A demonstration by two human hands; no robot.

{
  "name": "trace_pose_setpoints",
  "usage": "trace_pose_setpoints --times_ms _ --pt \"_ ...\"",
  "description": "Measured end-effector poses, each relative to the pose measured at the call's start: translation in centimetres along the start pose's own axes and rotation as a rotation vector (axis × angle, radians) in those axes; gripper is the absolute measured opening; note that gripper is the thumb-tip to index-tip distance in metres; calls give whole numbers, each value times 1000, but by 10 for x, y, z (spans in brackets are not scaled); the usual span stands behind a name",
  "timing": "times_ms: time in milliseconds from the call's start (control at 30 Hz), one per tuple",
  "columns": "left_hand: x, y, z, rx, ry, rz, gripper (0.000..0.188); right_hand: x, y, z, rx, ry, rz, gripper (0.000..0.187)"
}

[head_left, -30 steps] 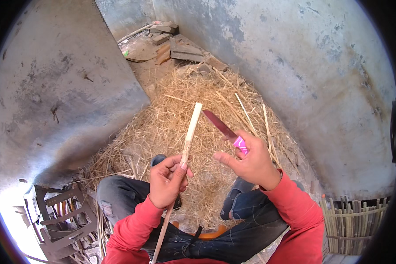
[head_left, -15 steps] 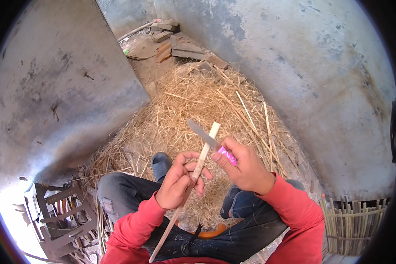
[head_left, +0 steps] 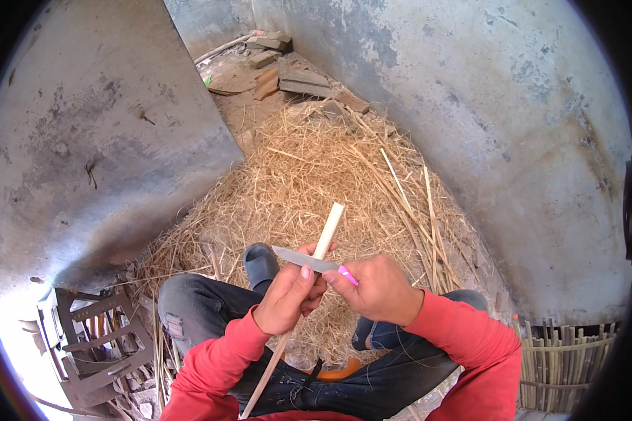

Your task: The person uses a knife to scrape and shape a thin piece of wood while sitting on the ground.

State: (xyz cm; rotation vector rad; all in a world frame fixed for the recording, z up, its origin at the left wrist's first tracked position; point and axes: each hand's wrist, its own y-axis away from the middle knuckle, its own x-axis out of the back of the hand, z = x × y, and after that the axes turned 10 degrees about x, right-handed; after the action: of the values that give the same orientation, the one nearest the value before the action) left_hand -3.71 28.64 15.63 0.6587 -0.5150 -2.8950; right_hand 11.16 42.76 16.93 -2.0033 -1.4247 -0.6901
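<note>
Knife blade laid across a pale strip held between two closed hands

The long, narrow strip (head_left: 328,231) looks like split wood or bamboo: browner along its lower length, cream-coloured and smooth toward its squared upper end. Across it lies the knife (head_left: 305,260), with a flat grey metal blade, a pointed tip and a pink-and-white handle.

The left hand (head_left: 288,295) is curled closed around the middle of the strip, its thumb just beside the blade. The strip runs through that grip, its lower end slanting back toward the body and its upper end standing clear beyond the fingers. The right hand (head_left: 380,288), just right of the strip, is wrapped firmly around the knife handle. Blade and left fingers together hide part of the strip's middle.

Worn dark trousers (head_left: 211,305) spread to both sides of the strip's lower part, and a rounded grey slipper (head_left: 261,265) shows to its left. Farther left of the strip is a dark slatted frame (head_left: 109,347); well to its right, a bundle of upright sticks (head_left: 565,365) bound by bands. Beyond its upper end spreads a tangle of curly, straw-coloured shavings (head_left: 295,182), then rough bricks (head_left: 263,58) and a stained, patchy plaster wall (head_left: 470,105).
</note>
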Motion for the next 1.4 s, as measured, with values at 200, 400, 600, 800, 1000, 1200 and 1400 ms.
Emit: trace_pose_setpoints --times_ms 200,400,600,800,1000,1200,1400 --pt "-2 -3 -21 -41 -141 120 46 0 -5 17 117 246 142 46" --pt "-5 0 -14 15 -80 180 35 20 -22 39 -25 399 196 57" --pt "-11 11 -19 -76 -168 107 33 95 -25 77 -241 390 580 56" --pt "0 7 -17 -81 -265 228 26 23 -8 6 37 123 207 48" --pt "0 4 -24 -82 -447 359 20 3 -6 12 120 228 120 48" --pt "-17 17 -20 -55 -402 113 20 71 -25 73 -186 285 374 58" --pt "-7 12 -9 39 -323 214 18 40 -13 17 -81 -28 325 51"
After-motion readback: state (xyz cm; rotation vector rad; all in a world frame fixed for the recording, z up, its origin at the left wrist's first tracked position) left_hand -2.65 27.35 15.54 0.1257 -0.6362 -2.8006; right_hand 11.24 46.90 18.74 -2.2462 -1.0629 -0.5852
